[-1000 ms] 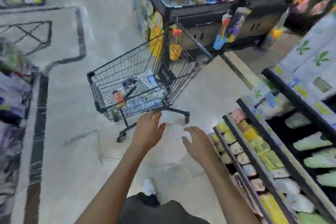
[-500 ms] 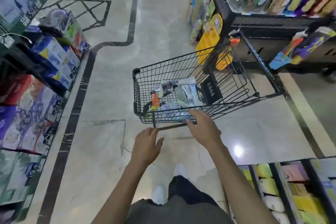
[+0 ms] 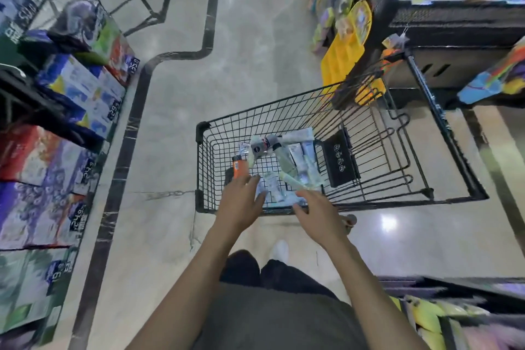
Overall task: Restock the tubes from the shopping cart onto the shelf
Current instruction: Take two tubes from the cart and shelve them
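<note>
Tubes (image 3: 279, 159) lie in a loose heap on the wire floor of the black shopping cart (image 3: 377, 133), toward its near left corner; we see white and pale green ones crossing each other, a grey-capped one near the middle, and an orange tube (image 3: 239, 168) at the left edge of the pile. Our left hand (image 3: 241, 202) reaches over the cart's near rim with the fingers spread and nearly straight, the fingertips just beside the orange tube and above the flat white packs at the front of the heap; its grip is apart and holds nothing. Our right hand (image 3: 319, 217) hovers at the same rim, a little to the right, palm down, fingers loosely extended toward the pale green tube; its grip is apart too, closed on nothing. Whether either hand touches a tube we cannot tell.

The cart stands on a pale marble floor (image 3: 181, 94) with a dark inlaid border. A shelf (image 3: 443, 318) with yellow and pale packs shows at the lower right, close by our right side. Stacked boxes (image 3: 76, 88) with price tags line the left, and a dark shelving unit (image 3: 454, 23) with hanging yellow items rises behind the cart.
</note>
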Tool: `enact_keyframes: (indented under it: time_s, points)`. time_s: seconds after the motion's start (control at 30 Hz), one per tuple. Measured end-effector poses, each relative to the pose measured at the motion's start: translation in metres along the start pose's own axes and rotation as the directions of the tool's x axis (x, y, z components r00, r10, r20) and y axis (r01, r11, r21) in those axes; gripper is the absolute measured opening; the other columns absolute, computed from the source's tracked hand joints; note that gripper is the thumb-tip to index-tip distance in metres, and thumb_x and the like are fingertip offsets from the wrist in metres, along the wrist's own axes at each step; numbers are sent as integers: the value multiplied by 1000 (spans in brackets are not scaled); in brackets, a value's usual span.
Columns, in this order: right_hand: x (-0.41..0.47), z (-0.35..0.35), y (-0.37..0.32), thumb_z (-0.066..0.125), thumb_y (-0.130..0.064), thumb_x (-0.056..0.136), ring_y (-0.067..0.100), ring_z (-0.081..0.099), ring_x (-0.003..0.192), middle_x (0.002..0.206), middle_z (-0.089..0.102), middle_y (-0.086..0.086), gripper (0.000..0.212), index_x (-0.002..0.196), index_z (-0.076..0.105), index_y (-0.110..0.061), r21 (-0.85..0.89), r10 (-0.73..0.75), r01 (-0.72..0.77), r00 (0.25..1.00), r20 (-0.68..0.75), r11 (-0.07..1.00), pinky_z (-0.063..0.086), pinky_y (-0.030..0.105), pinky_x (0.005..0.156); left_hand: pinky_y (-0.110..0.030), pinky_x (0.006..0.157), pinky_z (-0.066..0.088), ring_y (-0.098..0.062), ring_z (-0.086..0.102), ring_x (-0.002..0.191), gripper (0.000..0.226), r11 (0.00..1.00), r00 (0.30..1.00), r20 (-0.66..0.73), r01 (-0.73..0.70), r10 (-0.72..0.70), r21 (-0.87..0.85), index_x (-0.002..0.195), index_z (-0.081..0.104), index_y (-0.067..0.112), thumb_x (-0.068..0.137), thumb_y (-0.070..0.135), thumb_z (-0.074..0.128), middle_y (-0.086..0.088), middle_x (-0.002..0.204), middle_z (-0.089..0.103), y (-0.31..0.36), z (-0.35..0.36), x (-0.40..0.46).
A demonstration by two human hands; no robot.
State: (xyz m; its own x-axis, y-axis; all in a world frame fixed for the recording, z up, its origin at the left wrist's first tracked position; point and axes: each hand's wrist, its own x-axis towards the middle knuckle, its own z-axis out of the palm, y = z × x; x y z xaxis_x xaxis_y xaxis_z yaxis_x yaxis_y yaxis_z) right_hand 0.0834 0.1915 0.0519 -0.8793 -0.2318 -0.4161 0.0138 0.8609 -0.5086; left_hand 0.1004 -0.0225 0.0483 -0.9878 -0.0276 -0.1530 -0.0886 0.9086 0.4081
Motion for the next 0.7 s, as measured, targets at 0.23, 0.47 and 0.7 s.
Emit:
enact_keyframes:
  time_s: [0.23, 0.47, 0.7]
  points:
    - [70, -9, 16, 55, -35, 103, 23, 51, 131, 143, 57, -1, 39, 139, 59, -23, 18, 77, -80, 991, 112, 997, 46, 38, 103, -47, 89, 52, -35, 60, 112, 49, 996, 988, 140, 74, -67, -42, 140, 54, 11, 100, 38, 57, -13, 127, 61, 1, 20, 75]
    - [166, -7, 18, 56, -31, 102, 28, 54, 130, 144, 57, 4, 43, 144, 55, -21, -43, 182, -177, 961, 206, 983, 48, 42, 100, -47, 91, 52, -36, 58, 118, 49, 977, 924, 344, 203, -169, -65, 140, 55, 14, 100, 42, 55, -12, 132, 60, -31, 71, 129]
    - [262, 37, 47, 57, -29, 100, 32, 67, 99, 116, 70, 9, 26, 122, 64, -19, 198, 418, -473, 869, 265, 858, 56, 46, 88, -50, 87, 55, -35, 62, 108, 45, 870, 812, 435, 479, -389, -116, 136, 52, 20, 96, 40, 55, -12, 124, 63, -84, 130, 186]
